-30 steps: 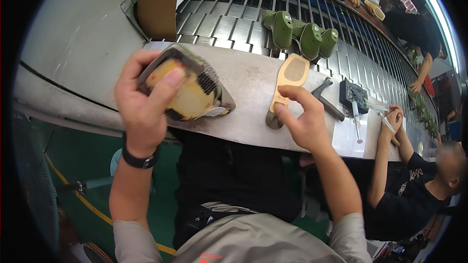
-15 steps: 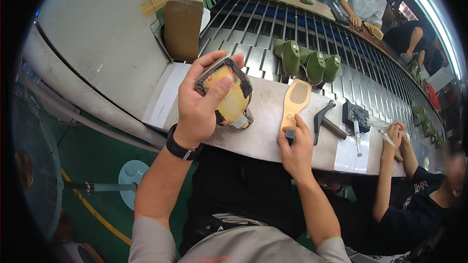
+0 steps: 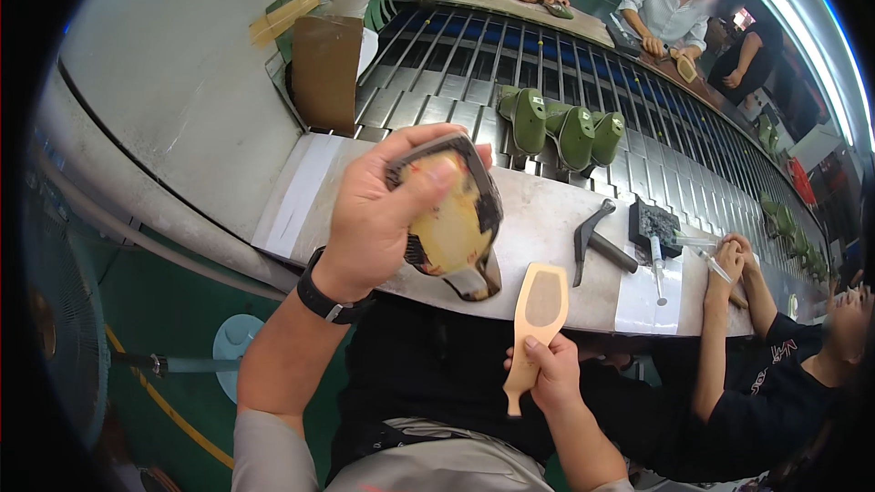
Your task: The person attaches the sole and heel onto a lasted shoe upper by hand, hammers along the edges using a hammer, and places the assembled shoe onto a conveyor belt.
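My left hand (image 3: 369, 219) grips a lasted shoe (image 3: 456, 232), bottom side up, above the near edge of the bench. The thumb presses across its yellowish underside, and dark material is folded around the rim. Lower and to the right, my right hand (image 3: 554, 374) is closed on the narrow end of a tan shoe sole (image 3: 527, 321). This sole has a greyish-brown patch on its wide end, which points up and away from me. Both things are held off the bench and apart from each other.
On the bench (image 3: 533, 228) lie a dark-headed hammer (image 3: 597, 241) and a black box (image 3: 649, 226) with syringe-like tubes. Several green shoe lasts (image 3: 572, 138) stand on the slatted conveyor (image 3: 456, 82). A co-worker's hands (image 3: 732, 260) are at right; other people work across the conveyor.
My right hand has drawn the sole off the bench toward me and turned it. My left hand has moved slightly right and nearer with the shoe.
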The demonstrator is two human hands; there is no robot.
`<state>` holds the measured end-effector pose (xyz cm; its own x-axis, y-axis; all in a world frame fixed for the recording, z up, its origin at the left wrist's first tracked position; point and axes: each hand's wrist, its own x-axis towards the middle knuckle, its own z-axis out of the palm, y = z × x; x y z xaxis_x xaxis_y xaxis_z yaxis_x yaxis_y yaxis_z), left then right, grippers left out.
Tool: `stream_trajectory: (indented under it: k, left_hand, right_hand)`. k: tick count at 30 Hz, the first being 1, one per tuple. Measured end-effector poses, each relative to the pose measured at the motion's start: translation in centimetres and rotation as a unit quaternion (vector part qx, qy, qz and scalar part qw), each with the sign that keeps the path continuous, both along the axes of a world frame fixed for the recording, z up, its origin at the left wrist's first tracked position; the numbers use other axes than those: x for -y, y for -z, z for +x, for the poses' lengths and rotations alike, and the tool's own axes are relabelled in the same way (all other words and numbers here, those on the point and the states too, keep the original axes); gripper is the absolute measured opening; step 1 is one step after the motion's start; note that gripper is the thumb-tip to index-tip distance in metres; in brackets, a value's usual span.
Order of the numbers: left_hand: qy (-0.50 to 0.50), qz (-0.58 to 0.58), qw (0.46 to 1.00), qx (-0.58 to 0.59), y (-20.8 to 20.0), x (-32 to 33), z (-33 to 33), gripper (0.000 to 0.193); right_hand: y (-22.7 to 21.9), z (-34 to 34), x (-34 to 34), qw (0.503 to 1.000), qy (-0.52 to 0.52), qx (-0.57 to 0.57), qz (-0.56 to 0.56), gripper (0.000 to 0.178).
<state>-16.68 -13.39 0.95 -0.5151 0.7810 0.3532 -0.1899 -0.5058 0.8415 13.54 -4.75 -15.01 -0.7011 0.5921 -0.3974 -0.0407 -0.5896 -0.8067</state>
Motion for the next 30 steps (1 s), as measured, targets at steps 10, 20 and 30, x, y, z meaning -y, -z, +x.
stream_trajectory:
  k: [10, 20, 30]
  left_hand:
    - [0.0, -0.194, 0.979, -0.064, -1.6, -1.1, 1.0, 0.023]
    - [0.081, -0.067, 0.994, -0.04, -1.5, -3.5, 2.3, 0.043]
    - [0.167, -0.012, 0.985, -0.05, 0.2, -1.8, 2.3, 0.104]
  right_hand:
    - [-6.4, -2.0, 0.2, 0.96, -0.054, -0.115, 0.25, 0.039]
    - [-11.7, -6.7, 0.5, 0.944, -0.159, -0.151, 0.248, 0.042]
    - [-11.6, -8.0, -0.6, 0.948, -0.119, -0.12, 0.27, 0.031]
